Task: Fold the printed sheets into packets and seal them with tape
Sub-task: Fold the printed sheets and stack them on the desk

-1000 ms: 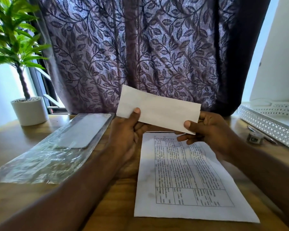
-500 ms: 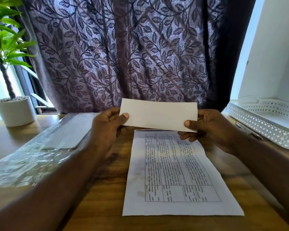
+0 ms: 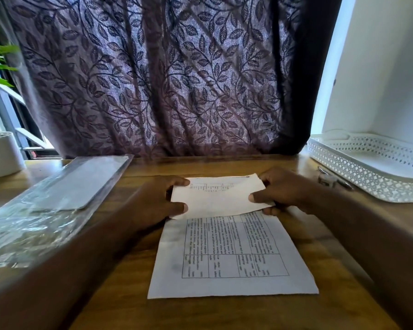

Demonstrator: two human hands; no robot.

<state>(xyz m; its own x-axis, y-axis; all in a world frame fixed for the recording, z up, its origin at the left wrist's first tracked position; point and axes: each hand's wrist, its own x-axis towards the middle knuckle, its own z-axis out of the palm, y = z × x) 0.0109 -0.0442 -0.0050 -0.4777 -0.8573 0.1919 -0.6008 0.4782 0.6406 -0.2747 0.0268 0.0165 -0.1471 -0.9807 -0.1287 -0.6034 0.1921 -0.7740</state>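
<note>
The left hand (image 3: 157, 201) pinches the left end of the folded sheet (image 3: 217, 198), with the thumb on the near face and a finger curled over the far edge. The right hand (image 3: 284, 191) pinches the right end, thumb on top. The folded sheet sits between the two hands, low over the far end of the flat printed sheet (image 3: 231, 256). Contact between the two sheets cannot be confirmed.

The paper is judged light, thin and limp. It is likely to sag if held at one end, and it creases readily. Recommended hold: both short ends, thumbs clear of the fold line.

A clear plastic sleeve (image 3: 57, 198) lies left of the left hand, with a white pot (image 3: 0, 153) beyond it. The wooden table (image 3: 224, 313) looks flat and smooth. A patterned curtain (image 3: 153, 79) hangs beyond both hands. A white perforated tray (image 3: 372, 172) stands right of the right hand. A small object (image 3: 327, 181), too blurred to identify, sits just beside the tray.
</note>
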